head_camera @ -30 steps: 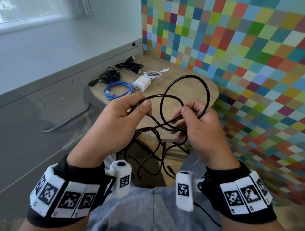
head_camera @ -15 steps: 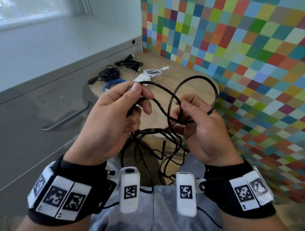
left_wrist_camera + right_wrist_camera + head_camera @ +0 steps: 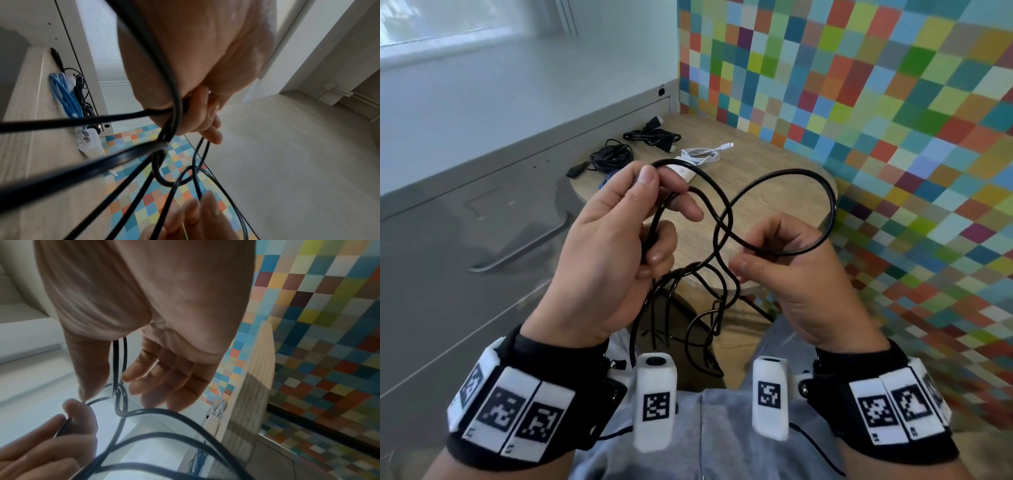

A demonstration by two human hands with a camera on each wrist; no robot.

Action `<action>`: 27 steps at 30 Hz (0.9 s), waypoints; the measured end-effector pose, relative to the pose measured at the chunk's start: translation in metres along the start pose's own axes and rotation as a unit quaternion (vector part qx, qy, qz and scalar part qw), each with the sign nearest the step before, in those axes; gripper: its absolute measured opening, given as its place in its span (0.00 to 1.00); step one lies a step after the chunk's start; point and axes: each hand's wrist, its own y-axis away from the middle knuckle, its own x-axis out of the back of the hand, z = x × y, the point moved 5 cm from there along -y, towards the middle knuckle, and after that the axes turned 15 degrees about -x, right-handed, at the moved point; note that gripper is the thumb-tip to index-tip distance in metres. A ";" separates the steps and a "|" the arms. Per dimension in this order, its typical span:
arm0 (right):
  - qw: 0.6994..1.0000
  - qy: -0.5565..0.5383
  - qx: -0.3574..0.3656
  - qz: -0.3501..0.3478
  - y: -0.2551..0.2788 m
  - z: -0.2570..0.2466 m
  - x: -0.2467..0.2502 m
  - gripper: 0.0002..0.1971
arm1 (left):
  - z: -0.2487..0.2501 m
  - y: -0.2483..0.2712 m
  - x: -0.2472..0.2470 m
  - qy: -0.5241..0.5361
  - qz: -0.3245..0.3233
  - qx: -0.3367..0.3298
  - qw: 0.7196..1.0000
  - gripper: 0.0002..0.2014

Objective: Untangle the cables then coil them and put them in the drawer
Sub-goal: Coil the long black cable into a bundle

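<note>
Black cable (image 3: 784, 178) held in the air between both hands, in front of the round worktop (image 3: 763, 154); not yet coiled, not yet in the drawer (image 3: 482, 222) on the left.

Left hand (image 3: 599, 260): fingers (image 3: 650, 178) curled round the cable. Thumb and forefinger pinch a strand at the top; the lower fingers clamp a bundle of strands against the palm. The left wrist view confirms several black strands fanning out from that fist.

Right hand (image 3: 791, 274): fingers curled, thumb and forefinger pinching the near side of the big loop. The right wrist view shows the other fingers loose, only the pinch bearing on the cable.

Key relation: the big loop stands up and to the far right of the right hand, and its two legs cross at one point midway between the hands, a little nearer the right thumb. Below the crossing the slack hangs toward the lap in tangled strands; their order there cannot be read.

Judgement: the crossing is the thing to undo. The right hand is nearer to it; the left serves as anchor. The loop would likely need passing back through the crossing, leftward.

Already coiled on the worktop, far side: blue cable (image 3: 604, 181) (mostly hidden), white cable (image 3: 702, 156), two black bundles (image 3: 613, 157).
</note>
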 end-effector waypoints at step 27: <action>0.996 0.053 0.059 0.041 0.004 -0.010 -0.024 0.07 | 0.004 -0.005 0.006 -0.020 0.026 0.011 0.999 0.14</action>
